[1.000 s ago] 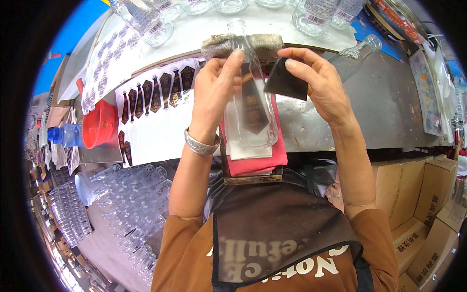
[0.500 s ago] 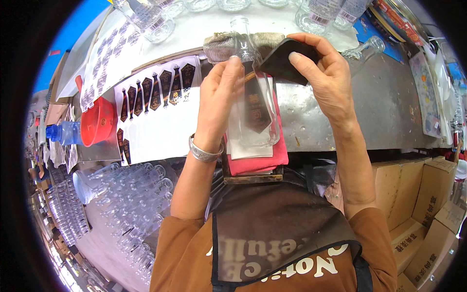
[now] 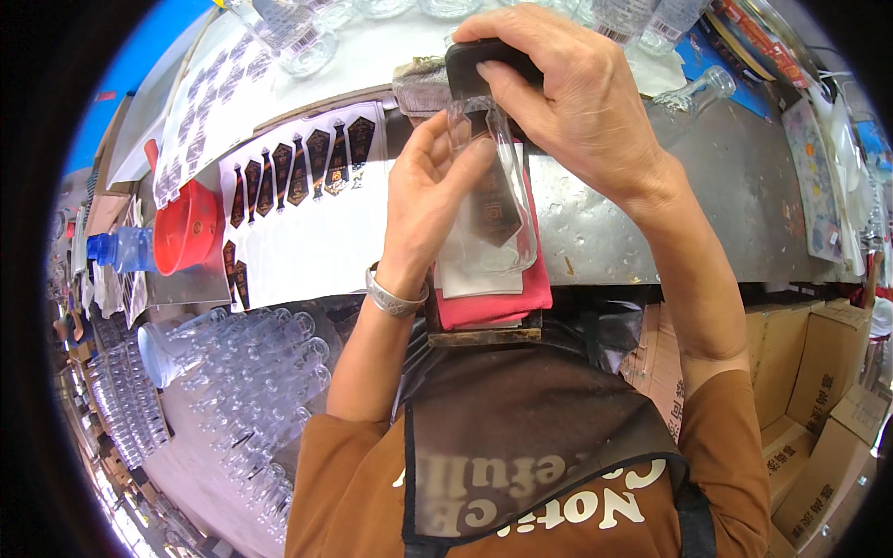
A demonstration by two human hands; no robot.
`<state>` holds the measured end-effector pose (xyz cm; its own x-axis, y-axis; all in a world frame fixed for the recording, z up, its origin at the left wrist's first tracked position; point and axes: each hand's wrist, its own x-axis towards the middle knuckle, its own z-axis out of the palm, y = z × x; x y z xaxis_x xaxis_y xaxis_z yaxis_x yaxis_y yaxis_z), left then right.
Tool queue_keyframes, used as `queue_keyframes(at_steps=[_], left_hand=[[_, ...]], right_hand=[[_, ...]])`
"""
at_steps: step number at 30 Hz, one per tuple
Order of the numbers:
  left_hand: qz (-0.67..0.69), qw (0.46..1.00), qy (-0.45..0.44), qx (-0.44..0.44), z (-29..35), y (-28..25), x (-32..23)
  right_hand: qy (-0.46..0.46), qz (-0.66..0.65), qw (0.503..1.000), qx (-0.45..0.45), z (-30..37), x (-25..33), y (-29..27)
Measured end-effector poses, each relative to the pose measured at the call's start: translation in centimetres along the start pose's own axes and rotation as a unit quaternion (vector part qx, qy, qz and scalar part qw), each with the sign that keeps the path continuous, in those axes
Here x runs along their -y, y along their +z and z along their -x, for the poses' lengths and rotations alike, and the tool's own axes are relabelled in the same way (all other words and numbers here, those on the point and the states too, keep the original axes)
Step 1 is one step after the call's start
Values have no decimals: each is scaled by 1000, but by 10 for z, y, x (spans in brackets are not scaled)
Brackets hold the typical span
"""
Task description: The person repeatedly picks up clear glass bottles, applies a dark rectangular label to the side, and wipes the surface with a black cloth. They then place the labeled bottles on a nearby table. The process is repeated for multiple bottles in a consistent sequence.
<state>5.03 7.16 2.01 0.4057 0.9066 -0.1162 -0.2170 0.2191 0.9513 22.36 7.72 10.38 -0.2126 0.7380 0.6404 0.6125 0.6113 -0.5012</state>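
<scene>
A clear glass bottle [image 3: 523,251] lies with its neck pointing away from me, bearing a dark, pointed label [image 3: 495,206] with reddish-gold marks. My left hand [image 3: 423,191] is closed on the bottle's left side, its thumb lying across the glass near the shoulder. In my right hand [image 3: 581,107] is a flat black pad [image 3: 486,67], pressed over the bottle's neck, which it mostly hides. Beneath the bottle are white sheets [image 3: 454,282] and a folded pink cloth [image 3: 507,307] on a wooden support [image 3: 484,338]. A greyish rolled cloth [image 3: 419,88] sits by the neck.
To the left lie a white sheet of dark labels [image 3: 307,246], a red bowl [image 3: 184,232] and a blue-capped bottle [image 3: 121,249]. Glass bottles [image 3: 302,51] line the far edge; another bottle [image 3: 698,93] lies right. Many bottles [image 3: 251,391] stand lower left, cardboard boxes [image 3: 809,372] lower right.
My right hand has swung left and away from me, bringing the black pad from beside the bottle onto its neck. My left thumb has shifted right across the glass.
</scene>
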Motion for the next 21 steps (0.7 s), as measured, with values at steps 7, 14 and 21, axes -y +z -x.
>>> queue_keyframes(at_steps=[7,14,21], left_hand=[[-27,995,92,22,38,-24,-2],[-366,901,220,73,81,-22,9],[-375,896,236,21,75,-19,20]], right_hand=[[-84,17,993,82,55,31,8],[-24,7,1000,0,38,15,-5],[67,-184,969,150,94,58,-10]])
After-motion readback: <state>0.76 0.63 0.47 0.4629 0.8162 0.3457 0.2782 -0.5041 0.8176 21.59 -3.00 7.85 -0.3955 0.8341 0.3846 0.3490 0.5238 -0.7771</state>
